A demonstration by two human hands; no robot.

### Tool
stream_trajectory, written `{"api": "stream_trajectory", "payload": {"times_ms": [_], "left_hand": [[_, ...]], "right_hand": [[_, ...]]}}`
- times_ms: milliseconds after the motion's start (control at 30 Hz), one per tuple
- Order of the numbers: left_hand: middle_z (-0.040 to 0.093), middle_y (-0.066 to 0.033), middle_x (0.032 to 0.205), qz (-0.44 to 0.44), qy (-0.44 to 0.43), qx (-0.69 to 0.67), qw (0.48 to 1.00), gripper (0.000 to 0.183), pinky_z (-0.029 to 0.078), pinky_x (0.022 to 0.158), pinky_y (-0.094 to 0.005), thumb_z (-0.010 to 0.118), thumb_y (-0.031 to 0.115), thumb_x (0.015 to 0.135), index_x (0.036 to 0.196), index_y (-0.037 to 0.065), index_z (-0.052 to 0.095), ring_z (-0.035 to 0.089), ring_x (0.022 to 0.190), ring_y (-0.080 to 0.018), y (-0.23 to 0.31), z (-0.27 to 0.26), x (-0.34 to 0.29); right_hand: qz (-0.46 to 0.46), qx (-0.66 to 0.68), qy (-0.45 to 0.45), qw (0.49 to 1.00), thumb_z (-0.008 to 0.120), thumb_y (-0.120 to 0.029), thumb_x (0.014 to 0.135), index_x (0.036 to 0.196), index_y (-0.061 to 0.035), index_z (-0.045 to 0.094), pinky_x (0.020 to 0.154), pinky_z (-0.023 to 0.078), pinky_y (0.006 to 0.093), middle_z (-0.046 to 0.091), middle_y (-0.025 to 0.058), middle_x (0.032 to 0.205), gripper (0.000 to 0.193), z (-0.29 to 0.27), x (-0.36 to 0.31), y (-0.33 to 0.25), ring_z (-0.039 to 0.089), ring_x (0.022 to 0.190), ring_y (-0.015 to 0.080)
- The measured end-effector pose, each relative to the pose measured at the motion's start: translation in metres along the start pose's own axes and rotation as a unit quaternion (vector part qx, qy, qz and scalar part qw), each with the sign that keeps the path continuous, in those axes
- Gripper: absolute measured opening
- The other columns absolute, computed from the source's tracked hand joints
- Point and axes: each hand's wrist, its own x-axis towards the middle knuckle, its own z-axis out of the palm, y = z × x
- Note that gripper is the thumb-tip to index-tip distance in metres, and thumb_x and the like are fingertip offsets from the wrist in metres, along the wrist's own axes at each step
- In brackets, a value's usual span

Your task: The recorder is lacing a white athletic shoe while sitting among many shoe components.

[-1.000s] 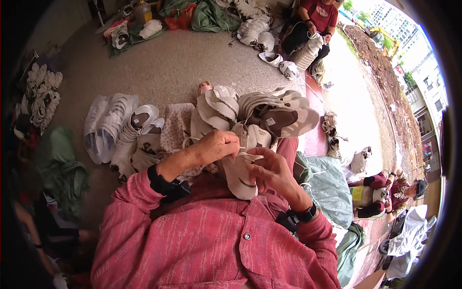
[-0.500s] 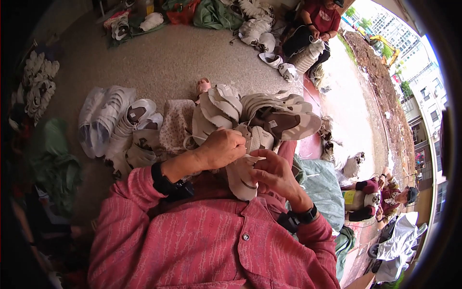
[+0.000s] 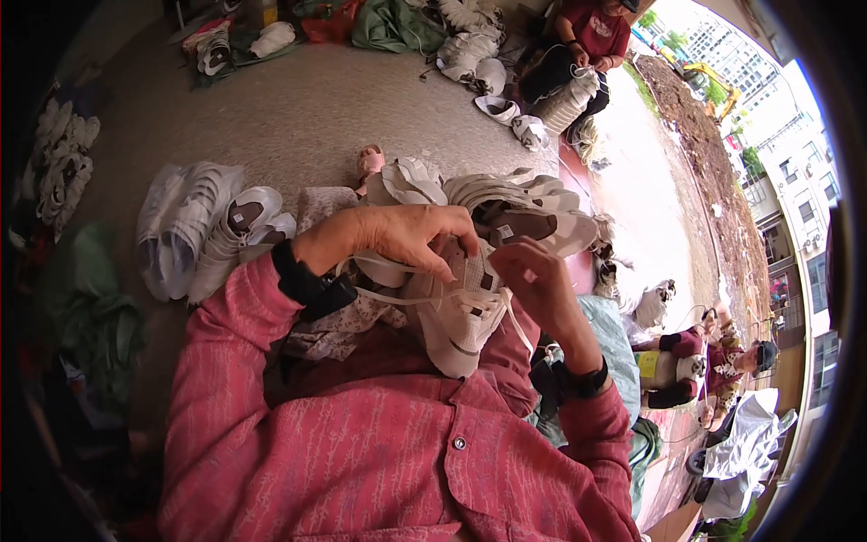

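Shoe point(image 3: 452, 339) seemingly being laced — over it, left hand point(image 3: 402, 239) arched; beside it, right hand point(image 3: 539, 278) bunched; grip on lace point(image 3: 384, 296) can't be told — snug pulling probably needed.

Daylight from the right bleaches the pavement point(image 3: 648, 199), left dim.

off-white laced shoe point(image 3: 449, 336), pink buttoned long-sleeved shirt point(image 3: 361, 443)
paler broken striping across shirt; pale draped fabric point(image 3: 336, 329), small brownish specks; crumpled green sheeting point(image 3: 397, 25); flat brown insole point(image 3: 535, 226); black strap-like wristband point(image 3: 291, 269).
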Motion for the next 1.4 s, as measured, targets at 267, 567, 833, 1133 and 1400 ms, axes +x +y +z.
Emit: {"api": "stream_trajectory", "payload": {"times_ms": [267,567,833,1133,1400], "left_hand": [[0.053,-0.0021,0.099,-0.020,-0.114,0.008,0.993,0.035,0.047,0.073,-0.0273,0.078,0.011,0.072,0.101,0.005,0.060,0.055,0.086,-0.0125,-0.002,-0.005,0.011],[0.057,0.0005,0.085,0.005,-0.039,-0.012,0.999,0.027,0.044,0.068,-0.0265,0.076,0.011,0.073,0.094,0.005,0.059,0.054,0.078,-0.0097,-0.013,0.007,0.003],[0.059,-0.0021,0.083,-0.012,-0.023,0.166,0.986,0.027,0.047,0.069,-0.0289,0.077,0.027,0.070,0.086,0.009,0.065,0.059,0.079,-0.0158,0.035,0.025,0.007],[0.057,-0.0016,0.087,-0.104,-0.107,-0.038,0.988,0.016,0.044,0.077,-0.0260,0.073,0.019,0.082,0.082,0.004,0.068,0.056,0.084,-0.0131,0.014,0.014,0.022],[0.057,-0.0003,0.092,-0.216,-0.176,-0.123,0.953,0.020,0.043,0.082,-0.0244,0.070,0.023,0.088,0.090,0.003,0.070,0.053,0.089,-0.0106,0.021,0.011,0.033]], "right_hand": [[0.027,0.085,-0.122,0.989,0.072,-0.005,0.082,0.096,-0.0036,0.069,0.064,0.047,0.0275,0.060,0.0037,0.086,0.015,0.015,0.006,0.006,0.059,0.072,0.0138],[-0.141,-0.098,-0.061,0.983,0.066,-0.007,0.079,0.088,-0.0073,0.065,0.067,0.048,0.0358,0.059,0.0080,0.088,0.009,0.028,0.012,0.006,0.062,0.081,0.0247],[0.188,-0.011,-0.082,0.979,0.054,-0.014,0.093,0.092,-0.0033,0.063,0.072,0.047,0.0333,0.065,0.0089,0.104,0.015,-0.058,-0.001,0.024,0.063,0.086,0.0214],[0.091,0.797,0.076,0.593,0.047,-0.021,0.092,0.087,-0.0006,0.062,0.088,0.047,0.0434,0.065,0.0154,0.103,0.026,-0.017,-0.018,0.074,0.061,0.094,0.0311],[0.062,0.848,0.452,0.271,0.045,0.003,0.077,0.075,0.0038,0.048,0.081,0.046,0.0447,0.050,0.0138,0.072,0.003,-0.215,-0.135,0.233,0.051,0.071,0.0257]]}}
